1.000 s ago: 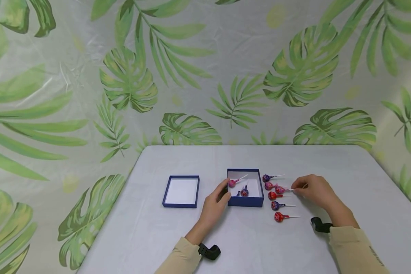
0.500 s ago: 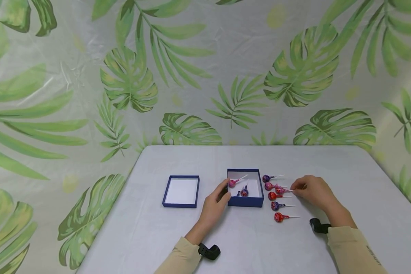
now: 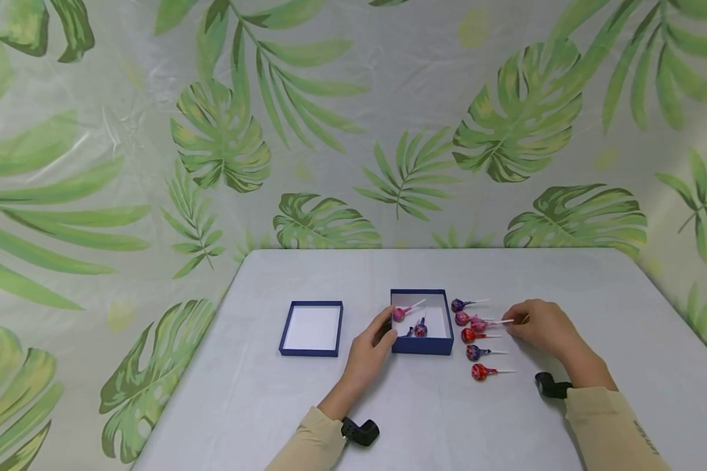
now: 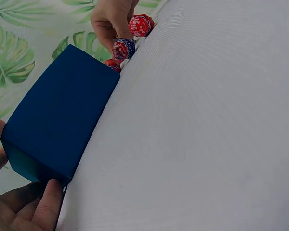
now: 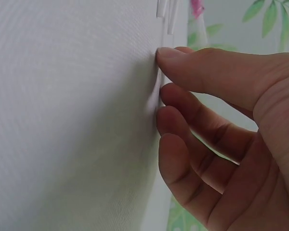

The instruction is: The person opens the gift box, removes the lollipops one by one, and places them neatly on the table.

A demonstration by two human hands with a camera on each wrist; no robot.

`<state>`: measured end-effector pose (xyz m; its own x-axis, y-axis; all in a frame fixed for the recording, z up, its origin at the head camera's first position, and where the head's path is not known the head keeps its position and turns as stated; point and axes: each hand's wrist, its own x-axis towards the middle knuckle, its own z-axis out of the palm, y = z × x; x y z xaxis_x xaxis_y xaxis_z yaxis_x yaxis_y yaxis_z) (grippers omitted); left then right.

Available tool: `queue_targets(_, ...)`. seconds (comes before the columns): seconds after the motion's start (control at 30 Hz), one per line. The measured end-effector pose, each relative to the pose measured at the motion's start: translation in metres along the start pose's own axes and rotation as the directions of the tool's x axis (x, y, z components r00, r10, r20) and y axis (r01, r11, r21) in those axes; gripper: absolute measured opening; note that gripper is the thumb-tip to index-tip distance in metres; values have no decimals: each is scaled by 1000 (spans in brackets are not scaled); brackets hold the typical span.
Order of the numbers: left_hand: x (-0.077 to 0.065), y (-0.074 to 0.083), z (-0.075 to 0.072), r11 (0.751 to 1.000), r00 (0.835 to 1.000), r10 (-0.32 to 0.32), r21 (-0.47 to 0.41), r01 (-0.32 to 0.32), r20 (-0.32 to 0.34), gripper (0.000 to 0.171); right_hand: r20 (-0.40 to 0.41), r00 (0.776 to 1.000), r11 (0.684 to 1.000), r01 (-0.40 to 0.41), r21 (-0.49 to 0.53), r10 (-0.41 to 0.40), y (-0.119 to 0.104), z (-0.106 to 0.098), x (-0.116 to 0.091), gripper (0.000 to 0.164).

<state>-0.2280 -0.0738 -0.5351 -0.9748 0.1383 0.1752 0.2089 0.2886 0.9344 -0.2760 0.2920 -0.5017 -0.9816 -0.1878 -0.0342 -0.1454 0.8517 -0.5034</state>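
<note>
The left hand [image 3: 368,350] holds the left side of an open blue box [image 3: 422,347]; in the left wrist view its fingertips sit at the rim and at a lower corner of the box [image 4: 62,110]. Inside the box lie a pink lollipop [image 3: 398,315] and dark blue-wrapped ones [image 3: 421,329]. Right of it, the right hand [image 3: 544,327] pinches the stick of another pink lollipop [image 3: 478,324], its head toward the box. In the right wrist view the right hand [image 5: 221,130] has thumb and index together, the other fingers curled close over the tablecloth.
Several lollipops lie in a column beside the box, among them a purple one [image 3: 457,305], a red one [image 3: 468,335], a blue one [image 3: 474,352] and the nearest red one [image 3: 480,372]. A blue-edged box lid [image 3: 311,329] lies left on the white table [image 3: 436,418].
The pink lollipop by the right hand has shifted slightly left and away, its stick end now tipped up past the fingertips. The left hand and box stay put.
</note>
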Motion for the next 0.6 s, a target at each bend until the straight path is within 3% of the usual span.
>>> queue_targets(0.3, 0, -3, 1, 1000, 1000, 8, -9, -9, -4, 47, 6, 1000, 1000, -13, 20, 13, -2, -3, -1, 25)
queue_targets(0.6, 0, -1, 0, 1000, 1000, 14, -27, -14, -4, 47, -19, 1000, 998, 22, 60, -20, -2, -4, 2, 17)
